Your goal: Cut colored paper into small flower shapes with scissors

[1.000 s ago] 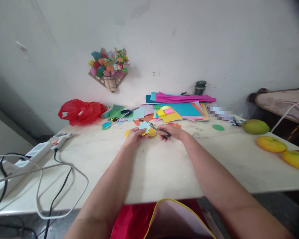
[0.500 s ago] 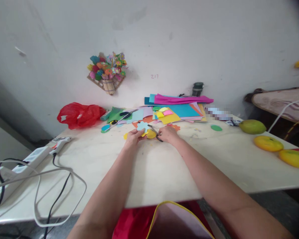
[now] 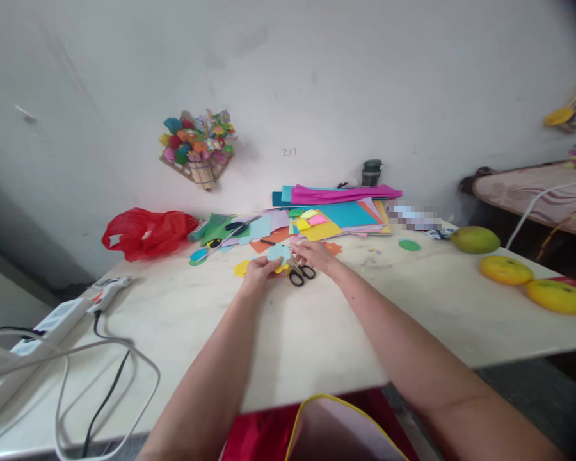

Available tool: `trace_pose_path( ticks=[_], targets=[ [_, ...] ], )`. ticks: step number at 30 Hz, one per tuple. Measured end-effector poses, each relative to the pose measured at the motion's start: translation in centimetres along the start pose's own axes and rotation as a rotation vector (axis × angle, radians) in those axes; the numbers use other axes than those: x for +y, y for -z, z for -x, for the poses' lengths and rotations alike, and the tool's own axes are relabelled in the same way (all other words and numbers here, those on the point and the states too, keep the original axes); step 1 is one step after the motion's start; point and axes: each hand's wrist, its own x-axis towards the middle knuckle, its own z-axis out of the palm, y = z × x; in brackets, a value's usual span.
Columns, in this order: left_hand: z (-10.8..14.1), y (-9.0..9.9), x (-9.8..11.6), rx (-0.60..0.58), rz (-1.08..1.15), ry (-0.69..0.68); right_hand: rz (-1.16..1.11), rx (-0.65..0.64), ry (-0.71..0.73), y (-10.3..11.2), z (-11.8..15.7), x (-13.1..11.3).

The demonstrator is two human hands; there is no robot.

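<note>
Above the table (image 3: 321,346), the left hand (image 3: 260,269) pinches a light-blue flower cutout (image 3: 279,253), apparently steadying it; the right hand (image 3: 315,255) half-curls, hold unclear.

I wear red cloth (image 3: 256,438), which shows on both sides of a pale panel (image 3: 340,429) with a curved edge in bright yellow trim (image 3: 322,396). Beyond the panel are my bare left hand (image 3: 263,271) and right hand (image 3: 317,254). Right of the panel, my bare right forearm (image 3: 398,330) carries one small dark spot (image 3: 352,297).
</note>
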Motion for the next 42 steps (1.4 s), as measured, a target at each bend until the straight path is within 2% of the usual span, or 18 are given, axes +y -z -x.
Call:
trace_pose_path(
  ticks=[2,6,10,12,13,14,16,19,22,25,28,31,33,36,39,42],
  targets=[
    [0.1,-0.1,-0.1,-0.029,-0.045,0.007,-0.173,-0.01,0.033,-0.7,-0.1,0.2],
    [0.1,-0.3,-0.1,-0.043,-0.06,0.015,-0.203,0.102,0.041,-1.6,-0.5,0.6],
    [0.2,-0.5,0.2,-0.011,-0.035,0.032,-0.238,0.199,-0.017,0.4,-1.2,1.5],
    [0.3,-0.5,0.3,-0.012,-0.01,0.014,-0.118,0.243,-0.101,2.2,-1.5,2.2],
    [0.3,-0.5,0.3,-0.017,0.001,-0.001,0.014,0.231,-0.165,3.1,-1.6,2.7],
    [0.3,-0.6,0.3,-0.023,0.01,-0.015,0.173,0.171,-0.226,4.0,-1.7,3.1],
    [0.3,-0.5,0.3,-0.033,0.023,-0.035,0.274,0.114,-0.277,5.3,-1.6,3.8],
    [0.1,-0.5,0.1,-0.03,0.043,-0.028,0.419,0.034,-0.315,6.3,-1.2,4.2],
    [-0.1,-0.5,0.1,-0.013,0.062,-0.007,0.553,-0.03,-0.349,6.5,-0.8,4.1],
    [-0.1,-0.5,0.1,-0.011,0.075,0.008,0.662,-0.049,-0.393,6.2,-0.7,3.8],
    [-0.1,-0.3,0.1,-0.016,0.082,0.016,0.773,-0.002,-0.408,6.0,-0.6,3.3],
    [-0.2,-0.1,0.0,0.016,0.11,-0.001,0.842,0.096,-0.325,5.5,-0.4,2.5],
    [-0.2,0.0,0.0,0.063,0.146,-0.02,0.776,0.116,-0.215,4.6,-0.2,1.7],
    [-0.3,0.2,0.0,0.139,0.195,-0.035,0.687,0.006,-0.072,2.4,0.3,0.2],
    [-0.3,0.3,0.1,0.178,0.224,-0.032,0.768,-0.132,-0.044,0.0,0.9,-1.1],
    [-0.4,0.4,0.2,0.18,0.271,-0.027,0.859,-0.169,0.003,-1.6,1.5,-2.0]
  ],
)
